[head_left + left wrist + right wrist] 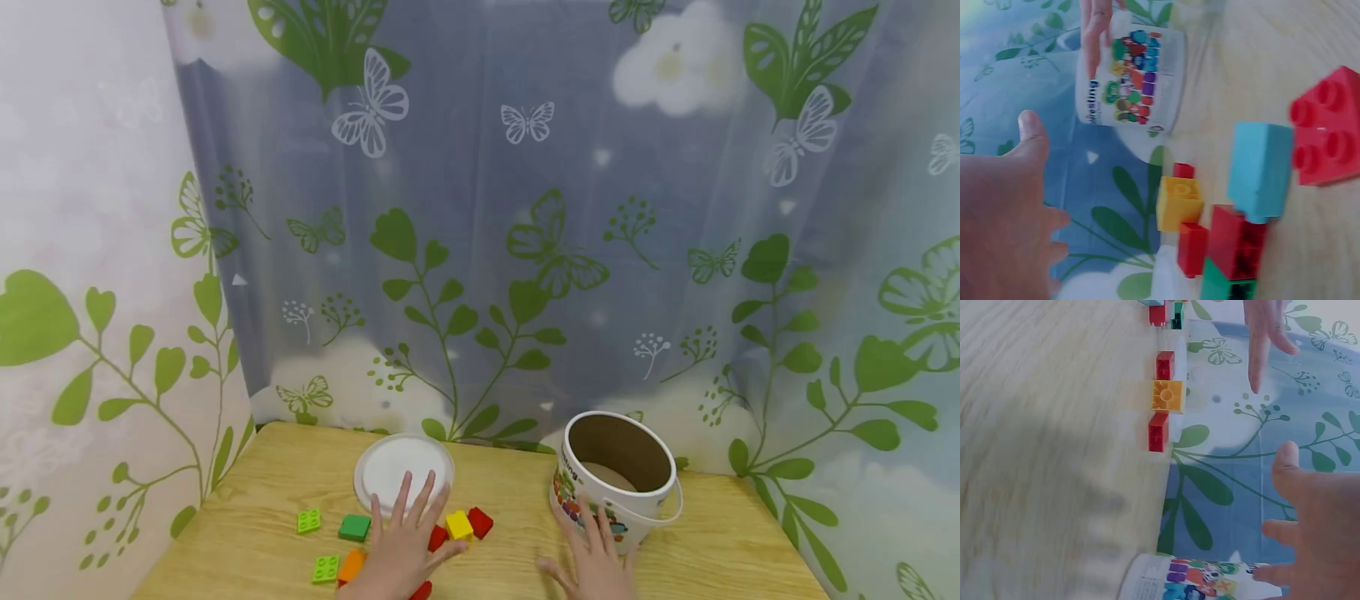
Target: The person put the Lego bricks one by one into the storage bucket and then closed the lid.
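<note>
My left hand hovers over the scattered toy building bricks, fingers spread, holding nothing. Around it lie a green brick, an orange brick, a yellow brick and a red brick. The left wrist view also shows a blue brick and a studded red brick. My right hand, fingers apart and holding nothing, is in front of the white bucket; whether it touches the bucket I cannot tell. The left hand hides part of the bricks.
A white round lid lies behind the left hand. Two light green bricks, one nearer the back, lie at the left of the wooden table. The bucket stands upright, its handle hanging right. A patterned curtain rises behind.
</note>
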